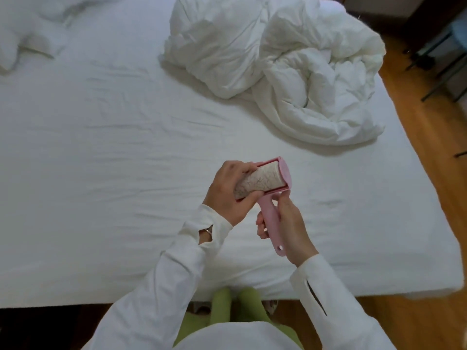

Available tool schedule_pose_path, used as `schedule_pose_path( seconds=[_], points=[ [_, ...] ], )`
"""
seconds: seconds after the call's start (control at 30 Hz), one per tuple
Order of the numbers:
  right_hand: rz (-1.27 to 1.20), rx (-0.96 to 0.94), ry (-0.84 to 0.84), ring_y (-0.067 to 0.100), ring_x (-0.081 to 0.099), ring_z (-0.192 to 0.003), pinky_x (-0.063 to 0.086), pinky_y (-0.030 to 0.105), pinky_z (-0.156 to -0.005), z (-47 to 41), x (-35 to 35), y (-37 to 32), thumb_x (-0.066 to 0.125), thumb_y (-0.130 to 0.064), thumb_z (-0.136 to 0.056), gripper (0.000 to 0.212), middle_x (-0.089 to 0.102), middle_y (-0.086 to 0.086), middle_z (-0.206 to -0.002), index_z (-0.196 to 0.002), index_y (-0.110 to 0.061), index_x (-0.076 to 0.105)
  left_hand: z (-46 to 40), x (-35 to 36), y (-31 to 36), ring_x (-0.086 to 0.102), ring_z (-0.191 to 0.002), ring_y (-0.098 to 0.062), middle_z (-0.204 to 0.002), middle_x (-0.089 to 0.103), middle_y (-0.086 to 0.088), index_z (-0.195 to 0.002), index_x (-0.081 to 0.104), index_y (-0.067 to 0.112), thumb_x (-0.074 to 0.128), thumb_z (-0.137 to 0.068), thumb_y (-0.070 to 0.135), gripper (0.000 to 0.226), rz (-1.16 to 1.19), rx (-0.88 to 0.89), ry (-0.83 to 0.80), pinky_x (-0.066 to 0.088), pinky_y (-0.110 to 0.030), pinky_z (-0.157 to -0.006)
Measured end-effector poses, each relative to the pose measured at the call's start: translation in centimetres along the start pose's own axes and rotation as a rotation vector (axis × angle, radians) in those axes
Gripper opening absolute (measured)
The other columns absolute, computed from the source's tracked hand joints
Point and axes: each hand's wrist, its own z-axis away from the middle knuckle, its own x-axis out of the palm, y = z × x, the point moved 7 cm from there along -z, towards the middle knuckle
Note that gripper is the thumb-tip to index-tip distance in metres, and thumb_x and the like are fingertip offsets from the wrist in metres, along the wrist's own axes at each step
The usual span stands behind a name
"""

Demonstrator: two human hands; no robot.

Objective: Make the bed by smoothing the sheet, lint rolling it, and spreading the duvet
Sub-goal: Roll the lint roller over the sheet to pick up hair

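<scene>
Above the sheet (126,152), the right hand (290,228) grips the lint roller (270,218) handle; the left hand (227,195) clasps its roll. Beyond the roller, the duvet (278,64) lies bunched.

Sheet (113,147) lies open; heaped duvet (278,66) blocks the far right, perhaps its corner.

Both arms wear long white sleeves (161,281) with a slit opening near each cuff. A thin metal bracelet (207,231) shows through the slit on the left wrist. Green trousers (235,309) cover the legs, under a white top.
</scene>
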Motion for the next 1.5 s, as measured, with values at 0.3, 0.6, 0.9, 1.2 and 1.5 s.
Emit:
schedule_pose_path(
  seconds=[0.3, 0.6, 0.9, 1.2, 1.5],
  points=[
    [0.161, -0.430, 0.144, 0.008, 0.066, -0.092, 0.052, 0.016, -0.075, 2.7, 3.1, -4.2, 0.075, -0.025, -0.082, 0.072, 0.051, -0.020, -0.123, -0.138, -0.047, 0.037, 0.4, -3.9, -0.4, 0.055, -0.094, -0.023, -0.104, 0.055, -0.003, -0.110, 0.061, 0.011, 0.068, -0.074, 0.033, 0.042, -0.147, 0.077, -0.105, 0.045, -0.029, -0.086],
    [-0.210, -0.306, 0.100, 0.021, 0.070, -0.087, 0.057, 0.039, -0.066, 2.3, 2.5, -4.0, 0.068, -0.013, -0.086, 0.049, 0.061, 0.010, -0.114, -0.130, -0.025, 0.050, 0.5, -5.8, 0.3, 0.043, -0.128, -0.014, -0.134, 0.042, -0.007, -0.128, 0.049, 0.007, 0.079, -0.067, 0.033, 0.074, 0.079, 0.005, 0.027, 0.044, -0.022, -0.097],
    [-0.385, -0.256, -0.088, 0.032, 0.063, -0.093, 0.055, 0.042, -0.070, 1.4, 2.7, -4.3, 0.061, -0.015, -0.086, 0.053, 0.064, 0.013, -0.107, -0.137, -0.017, 0.043, 1.3, -5.2, -0.4, 0.063, -0.104, -0.004, -0.120, 0.058, 0.014, -0.119, 0.051, 0.032, 0.081, -0.066, 0.012, 0.063, 0.551, -0.395, 0.074, 0.054, -0.027, -0.080],
    [-0.373, -0.304, -0.073, 0.039, 0.057, -0.118, 0.054, 0.049, -0.077, 1.9, 2.5, -7.2, 0.082, -0.045, -0.072, 0.076, 0.054, 0.011, -0.136, -0.134, -0.021, 0.045, 0.5, -4.8, 0.7, 0.064, -0.105, -0.025, -0.121, 0.059, 0.010, -0.118, 0.053, 0.032, 0.078, -0.064, 0.033, 0.059, 0.669, -0.450, 0.163, 0.056, -0.051, -0.082],
    [-0.295, -0.412, -0.033, 0.023, 0.068, -0.100, 0.058, 0.045, -0.075, 2.3, 1.9, -8.2, 0.062, 0.007, -0.085, 0.063, 0.057, 0.005, -0.124, -0.139, -0.020, 0.043, 0.0, -5.0, 0.8, 0.060, -0.113, -0.029, -0.121, 0.060, 0.009, -0.114, 0.053, 0.033, 0.077, -0.064, 0.034, 0.056, 0.647, -0.447, 0.179, 0.053, -0.054, -0.086]
  ],
)
